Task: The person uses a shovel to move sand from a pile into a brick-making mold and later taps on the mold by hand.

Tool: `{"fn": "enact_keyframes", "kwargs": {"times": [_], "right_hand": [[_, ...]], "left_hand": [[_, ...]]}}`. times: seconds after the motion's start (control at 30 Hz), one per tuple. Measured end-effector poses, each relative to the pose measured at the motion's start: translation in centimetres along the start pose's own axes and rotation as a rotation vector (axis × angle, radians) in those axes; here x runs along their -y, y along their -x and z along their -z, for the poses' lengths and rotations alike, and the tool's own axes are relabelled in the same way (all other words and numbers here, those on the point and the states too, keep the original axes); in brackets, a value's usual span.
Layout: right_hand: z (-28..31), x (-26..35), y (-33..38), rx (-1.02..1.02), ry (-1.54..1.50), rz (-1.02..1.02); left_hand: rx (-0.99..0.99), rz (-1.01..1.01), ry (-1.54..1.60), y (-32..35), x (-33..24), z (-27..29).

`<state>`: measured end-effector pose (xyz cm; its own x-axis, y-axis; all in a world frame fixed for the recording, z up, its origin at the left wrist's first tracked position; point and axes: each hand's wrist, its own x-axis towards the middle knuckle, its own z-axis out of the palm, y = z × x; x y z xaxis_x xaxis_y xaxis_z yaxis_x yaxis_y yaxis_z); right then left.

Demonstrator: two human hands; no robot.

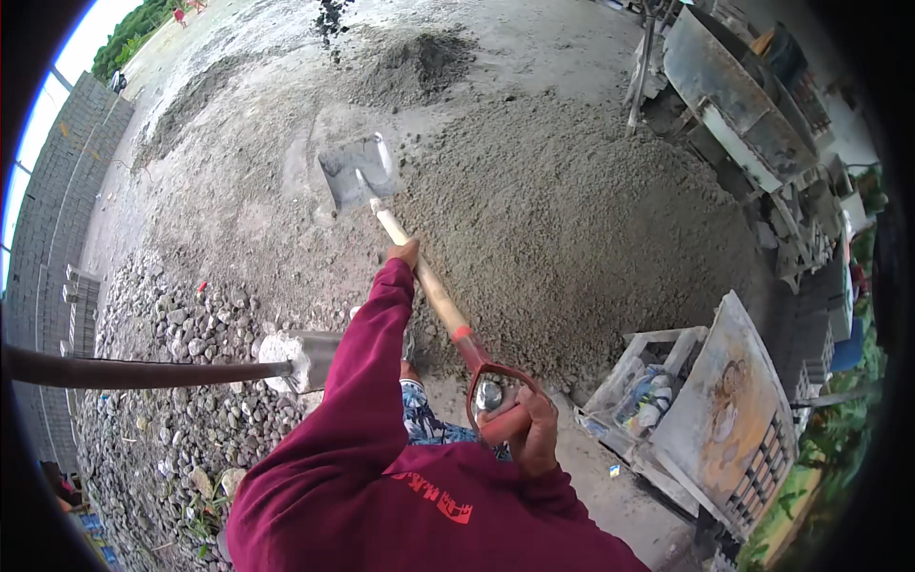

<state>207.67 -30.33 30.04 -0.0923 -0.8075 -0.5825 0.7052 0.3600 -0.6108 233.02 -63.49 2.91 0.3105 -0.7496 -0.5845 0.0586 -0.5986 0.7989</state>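
One shovel (pixel 419 276) is in hand; a second shovel (pixel 286 360) enters from the left edge, its dark handle running nearly level and its blade lying at the border of the gravel (pixel 162 381). One large sand pile (pixel 572 238) fills the centre and right of the ground; one smaller mound (pixel 419 62) lies beyond it near the top. The held shovel's long axis runs diagonally from the red D-grip at lower right to the grey blade (pixel 357 172) at upper left, blade pointing away from the person. The blade sits at the left foot of the sand pile, over thin, flattened sand; whether it touches the ground cannot be told. The left hand (pixel 405 253) is wrapped around the wooden shaft about midway, fingers closed on it. The right hand (pixel 529 429) is clenched around the red D-grip at the shaft's near end. Both arms wear maroon sleeves. Left of the blade the ground is open, bare concrete with scattered sand up to a grey block wall (pixel 57 210) along the left rim. To the right, the pile is bordered by a metal mixer (pixel 734 105) at upper right and a crate (pixel 648 381) beside a tilted board (pixel 724 391) at lower right, close to the right hand.
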Motion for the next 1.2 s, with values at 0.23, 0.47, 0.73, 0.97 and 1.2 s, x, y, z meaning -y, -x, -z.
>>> {"fn": "enact_keyframes", "kwargs": {"times": [0.23, 0.47, 0.73, 0.97, 1.2], "right_hand": [[-5.5, -2.5, -6.4, -0.079, 0.463, 0.072], [-22.7, -3.9, -18.2, 0.214, 1.25, 0.225], [-40.9, -8.1, -55.2, 0.499, 1.934, 0.957], [-42.0, -14.7, -72.5, 0.56, 2.081, 0.645], [-37.6, -20.6, -63.8, 0.599, 1.882, 1.021]], "left_hand": [[0.119, 0.518, 0.258, 0.8, 9.9, -0.4], [0.428, 0.428, 0.623, -14.0, -9.3, 0.3], [0.565, 0.049, 0.47, -32.4, -22.2, 7.5], [0.229, 0.245, 0.385, -25.4, -4.9, 18.4], [0.142, 0.591, 0.588, -20.1, 5.8, 21.4]]}}
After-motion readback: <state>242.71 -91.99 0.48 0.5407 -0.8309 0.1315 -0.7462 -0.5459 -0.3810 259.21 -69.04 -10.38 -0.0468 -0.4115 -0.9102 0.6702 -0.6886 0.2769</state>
